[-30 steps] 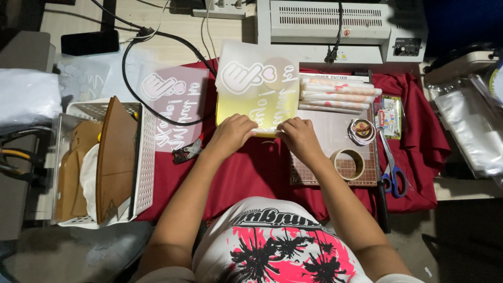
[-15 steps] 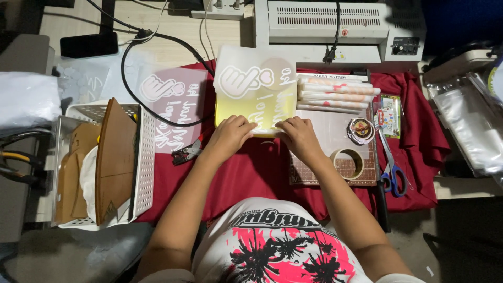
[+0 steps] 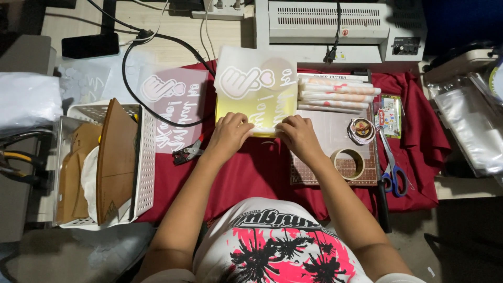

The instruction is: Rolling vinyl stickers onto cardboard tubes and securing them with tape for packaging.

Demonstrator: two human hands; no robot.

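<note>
Hands meet at the near edge of one yellow sheet (image 3: 257,107) with a translucent film over it, printed with a white hand-and-heart design. The left hand (image 3: 229,133) has its fingers curled onto the sheet's lower left corner; the right hand (image 3: 298,135) is curled onto the lower right edge, pinching it. Both hands are narrow and closed on the sheet, which lies on a red cloth (image 3: 251,173) spread over the surface, its far end tipped toward a white laminator (image 3: 335,23).

One more film with the same white design (image 3: 170,112) lies flat just left of the yellow sheet, and one black cable (image 3: 157,112) loops across it. One small pair of red-handled pliers (image 3: 188,153) sits near the left wrist. To the right, one cutting mat (image 3: 335,157) carries a stack of rolled pinkish sheets (image 3: 338,94), about four, though the exact count is hard to tell. Also on the mat are one roll of tape (image 3: 348,163) and one small round stack of stickers (image 3: 361,130). One pair of blue-handled scissors (image 3: 390,165) lies at the mat's right edge, beside one small printed packet (image 3: 390,115).

At far left, one white perforated basket (image 3: 144,157) holds brown cardboard pieces (image 3: 115,162). One dark phone (image 3: 90,46) lies on the wooden surface (image 3: 173,47) beyond it.
</note>
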